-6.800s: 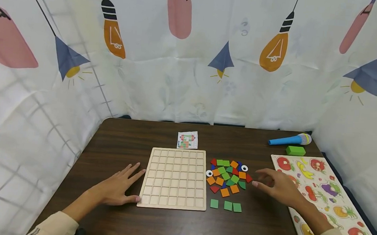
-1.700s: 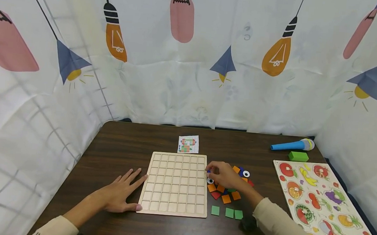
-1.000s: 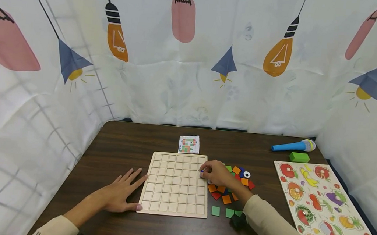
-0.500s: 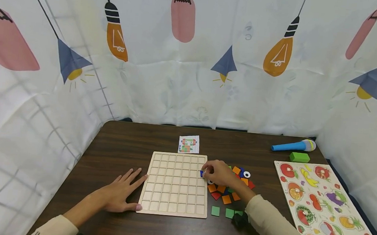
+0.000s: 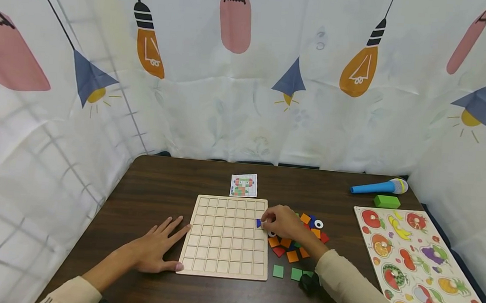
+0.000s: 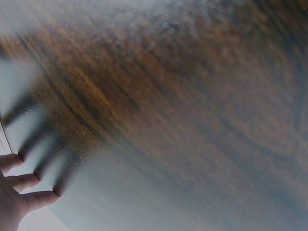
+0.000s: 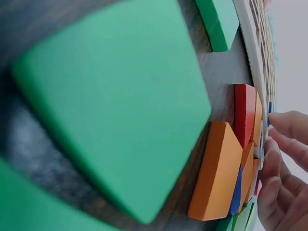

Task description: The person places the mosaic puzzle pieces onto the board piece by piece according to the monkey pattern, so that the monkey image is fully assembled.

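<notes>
Head view: two hands, one wooden grid board (image 5: 229, 238), one blue piece (image 5: 258, 223), one printed card (image 5: 243, 185), three green square tiles (image 5: 278, 271), one blue toy microphone (image 5: 373, 187), one green block (image 5: 386, 202) and one fruit puzzle board (image 5: 425, 271). The right hand (image 5: 282, 221) partly covers a pile of coloured pieces (image 5: 292, 256), so its full count cannot be told; two white rings (image 5: 318, 224) show in it. The blue piece, small and deep blue with its outline mostly hidden, is pinched in the right hand's fingertips over the rightmost column of the grid board. The left hand (image 5: 154, 249) lies with fingers spread, holding nothing, its thumb at the grid board's near left corner. The card lies just beyond the grid board; pile and tiles lie to its right, with microphone, block and puzzle board farther right. The tabletop (image 5: 197, 300) is dark brown wood grain; behind hangs white cloth (image 5: 228, 122) printed with two orange bulbs (image 5: 358, 68).

Left wrist view: three parted fingers of the left hand reach over the glossy tabletop.

Right wrist view: green tiles fill the foreground; beside the grid board's edge, the right hand's curled fingers meet a blue sliver.
</notes>
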The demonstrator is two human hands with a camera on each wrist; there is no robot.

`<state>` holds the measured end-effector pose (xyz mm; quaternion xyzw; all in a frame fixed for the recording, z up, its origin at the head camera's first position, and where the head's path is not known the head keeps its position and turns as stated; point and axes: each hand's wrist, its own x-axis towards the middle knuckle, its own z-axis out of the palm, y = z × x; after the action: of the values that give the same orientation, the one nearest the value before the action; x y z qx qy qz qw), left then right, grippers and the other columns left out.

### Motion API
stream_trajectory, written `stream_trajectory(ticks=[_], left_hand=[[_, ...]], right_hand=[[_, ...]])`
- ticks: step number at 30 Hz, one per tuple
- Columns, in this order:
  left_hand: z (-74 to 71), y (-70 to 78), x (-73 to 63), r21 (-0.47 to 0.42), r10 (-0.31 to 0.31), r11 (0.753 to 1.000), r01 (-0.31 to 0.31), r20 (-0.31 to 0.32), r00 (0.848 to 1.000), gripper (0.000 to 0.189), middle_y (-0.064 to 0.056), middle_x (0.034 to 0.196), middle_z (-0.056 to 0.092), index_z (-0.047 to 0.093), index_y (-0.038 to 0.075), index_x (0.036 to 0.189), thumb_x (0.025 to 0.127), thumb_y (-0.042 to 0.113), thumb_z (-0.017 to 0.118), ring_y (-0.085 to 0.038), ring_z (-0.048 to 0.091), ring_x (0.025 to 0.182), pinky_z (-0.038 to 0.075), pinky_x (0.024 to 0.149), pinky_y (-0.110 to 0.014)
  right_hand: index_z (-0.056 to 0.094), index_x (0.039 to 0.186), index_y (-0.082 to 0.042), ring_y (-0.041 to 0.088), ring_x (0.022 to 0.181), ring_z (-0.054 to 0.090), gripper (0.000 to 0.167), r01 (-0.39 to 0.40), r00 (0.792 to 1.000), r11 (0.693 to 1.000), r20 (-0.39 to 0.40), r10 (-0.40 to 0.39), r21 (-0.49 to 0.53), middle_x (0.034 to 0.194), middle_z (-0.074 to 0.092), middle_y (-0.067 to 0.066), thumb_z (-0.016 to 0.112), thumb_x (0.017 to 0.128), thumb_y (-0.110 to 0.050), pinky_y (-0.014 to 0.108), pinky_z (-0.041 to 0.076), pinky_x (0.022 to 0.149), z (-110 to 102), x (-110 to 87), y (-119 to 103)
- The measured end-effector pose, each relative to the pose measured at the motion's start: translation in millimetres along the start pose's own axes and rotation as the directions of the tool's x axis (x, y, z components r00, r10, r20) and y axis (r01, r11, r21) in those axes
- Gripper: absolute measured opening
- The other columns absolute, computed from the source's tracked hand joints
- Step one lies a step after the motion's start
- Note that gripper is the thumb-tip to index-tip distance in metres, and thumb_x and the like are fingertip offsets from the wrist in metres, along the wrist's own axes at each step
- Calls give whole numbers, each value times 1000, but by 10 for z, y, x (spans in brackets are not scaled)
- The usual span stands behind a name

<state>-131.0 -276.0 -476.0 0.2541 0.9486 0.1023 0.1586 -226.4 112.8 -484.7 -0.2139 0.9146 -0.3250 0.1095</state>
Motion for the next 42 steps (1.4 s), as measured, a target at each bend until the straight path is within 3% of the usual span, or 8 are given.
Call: stream_trajectory(ticks=[13,24,34,42], left_hand=[[-7,-10,-3,-14,8,1000,-8,6,1000,96,-26,166,13,19,17,162,91,71,54,-56,17,148,25,105,-78],[-16,5,2,-19,3,1000,-3,15,1000,97,-25,166,12,17,17,162,91,71,54,-55,15,149,24,106,-78],[-39,33,-7,-23,5,1000,-4,9,1000,96,-26,165,13,19,15,162,91,69,56,-56,16,148,23,106,-78],[-46,28,-3,-18,0,1000,0,11,1000,96,-26,166,13,19,16,162,91,70,55,-56,17,148,24,105,-78]], right_hand=[[79,92,-18,9,57,54,6,19,1000,1000,17,-19,9,71,63,-9,77,89,-23,25,43,52,-2,46,21],[78,103,-15,7,63,52,14,110,993,994,26,-111,26,77,64,-10,73,93,-24,22,42,56,-128,-2,174],[78,105,-15,14,73,55,17,86,995,994,-47,-83,64,88,69,-6,71,95,-28,27,48,64,-437,-153,426],[77,109,-11,12,77,54,20,74,996,997,-59,-73,20,96,70,-2,72,94,-24,27,48,67,-490,-224,577]])
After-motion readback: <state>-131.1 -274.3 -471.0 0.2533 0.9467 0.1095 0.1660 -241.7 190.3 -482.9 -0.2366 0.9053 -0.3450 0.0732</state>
